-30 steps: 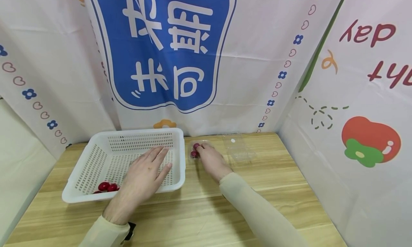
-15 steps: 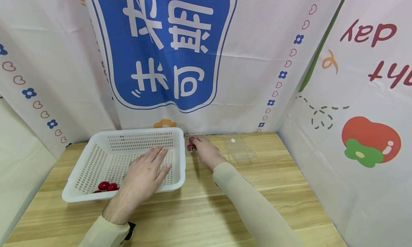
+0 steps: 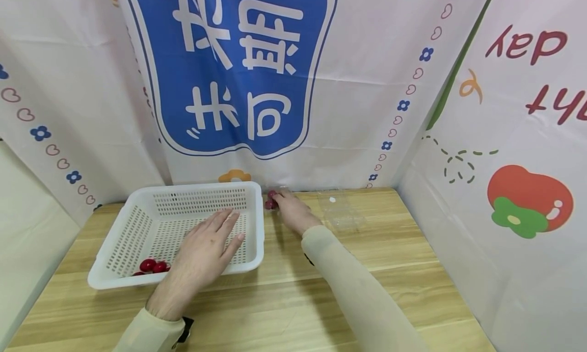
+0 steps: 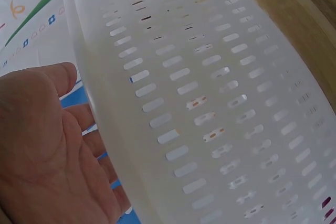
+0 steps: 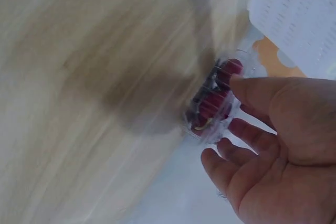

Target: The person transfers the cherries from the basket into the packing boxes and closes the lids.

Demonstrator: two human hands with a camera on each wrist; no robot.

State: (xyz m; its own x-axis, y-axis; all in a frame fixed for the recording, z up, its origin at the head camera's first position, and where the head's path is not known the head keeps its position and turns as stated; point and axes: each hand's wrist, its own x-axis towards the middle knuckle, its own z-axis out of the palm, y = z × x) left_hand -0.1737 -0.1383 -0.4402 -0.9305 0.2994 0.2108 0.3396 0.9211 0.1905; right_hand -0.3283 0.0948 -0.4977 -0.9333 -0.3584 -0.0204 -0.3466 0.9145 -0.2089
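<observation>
In the head view my left hand [image 3: 206,245] is held over the white perforated plastic basket [image 3: 257,255], its fingers nearly straight and holding nothing. Several glossy dark red round fruits [image 3: 148,265] lie in the basket's near left corner, partly hidden by my left forearm. To the right of the basket, my right hand [image 3: 293,212] grips a small clear plastic box [image 5: 215,98] at the table's back edge. Dark red round fruits [image 5: 214,104] show through its clear wall. My thumb lies on one side of this box, my curled fingers on the other.
Another clear plastic container [image 3: 339,212] with a white spot lies on the wooden table [image 3: 275,311], right of my right hand. A printed cloth [image 3: 357,133] hangs close behind the table, and another stands along the right side.
My right hand has moved the clear box of red fruits left and back, to beside the basket's far right corner. My left hand has stayed in place.
</observation>
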